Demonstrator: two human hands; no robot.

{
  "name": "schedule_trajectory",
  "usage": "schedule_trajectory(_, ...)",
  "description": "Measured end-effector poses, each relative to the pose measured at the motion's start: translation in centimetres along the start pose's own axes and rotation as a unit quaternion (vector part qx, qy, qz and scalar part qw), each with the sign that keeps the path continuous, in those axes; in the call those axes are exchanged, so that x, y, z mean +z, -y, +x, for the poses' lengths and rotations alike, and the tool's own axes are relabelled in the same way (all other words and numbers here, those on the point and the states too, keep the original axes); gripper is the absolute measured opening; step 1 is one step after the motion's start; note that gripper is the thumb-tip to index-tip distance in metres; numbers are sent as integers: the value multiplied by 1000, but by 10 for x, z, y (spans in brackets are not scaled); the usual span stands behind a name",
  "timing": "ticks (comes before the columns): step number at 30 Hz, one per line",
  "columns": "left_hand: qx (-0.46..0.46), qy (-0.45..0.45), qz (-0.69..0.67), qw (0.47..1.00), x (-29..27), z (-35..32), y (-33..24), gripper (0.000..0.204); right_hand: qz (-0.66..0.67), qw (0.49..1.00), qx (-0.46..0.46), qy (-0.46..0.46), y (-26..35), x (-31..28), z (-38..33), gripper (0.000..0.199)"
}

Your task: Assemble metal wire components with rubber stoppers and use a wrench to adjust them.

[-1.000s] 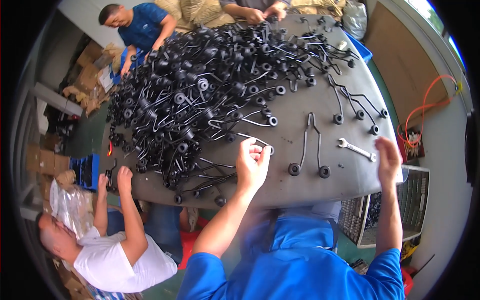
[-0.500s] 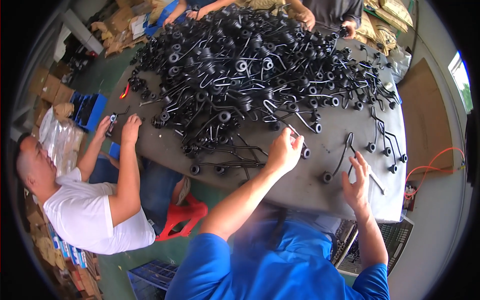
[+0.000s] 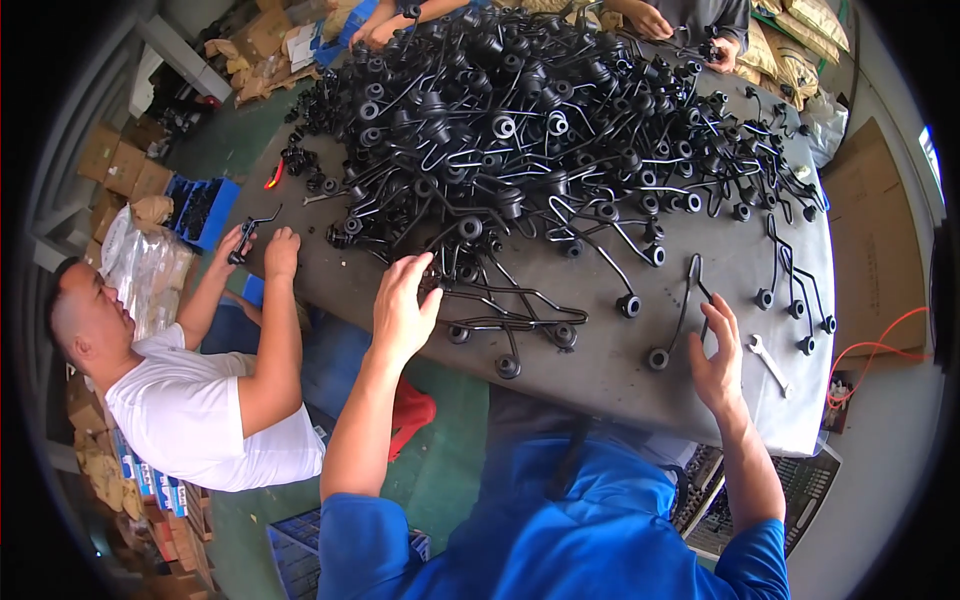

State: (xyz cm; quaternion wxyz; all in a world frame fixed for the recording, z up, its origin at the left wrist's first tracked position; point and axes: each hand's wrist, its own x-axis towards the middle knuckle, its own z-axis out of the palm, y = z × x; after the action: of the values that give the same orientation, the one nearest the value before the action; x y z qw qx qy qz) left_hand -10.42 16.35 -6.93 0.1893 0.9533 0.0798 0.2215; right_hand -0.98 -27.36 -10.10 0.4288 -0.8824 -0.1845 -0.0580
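Rod [image 3: 685,305], bent and black, on the table [image 3: 610,375] beside your right hand [image 3: 718,365], fingers spread, contact unclear; your left hand [image 3: 403,305] half-curled near heaped parts [image 3: 530,140], grip indeterminable. Blue bin [image 3: 219,218], left, holds black pieces [image 3: 196,208]; grey crate [image 3: 803,495], lower right, contents indistinct.

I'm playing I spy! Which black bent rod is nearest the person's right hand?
The V-shaped rod left of the wrench: it lies by itself, partly hidden by the right hand, while the other rods are farther away.
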Motion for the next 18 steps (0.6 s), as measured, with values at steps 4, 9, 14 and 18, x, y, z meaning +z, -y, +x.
schedule_trajectory(4, 24, 64, 80, 994, -1, 14, 0, 43, -22, 999, -28, 1, -1, 3, 1, 46)
schedule_trajectory(9, 39, 71, 167, 983, 9, 10, 3, 36, -37, 999, -12, 12, -7, -6, -8, 44)
schedule_trajectory(14, 47, -21, 87, 995, -5, 11, 2, 31, -17, 1000, -4, 13, -5, -10, -10, 43)
schedule_trajectory(18, 29, -39, 1, 999, -11, 21, -4, 32, -35, 999, -21, -2, -11, -6, -12, 43)
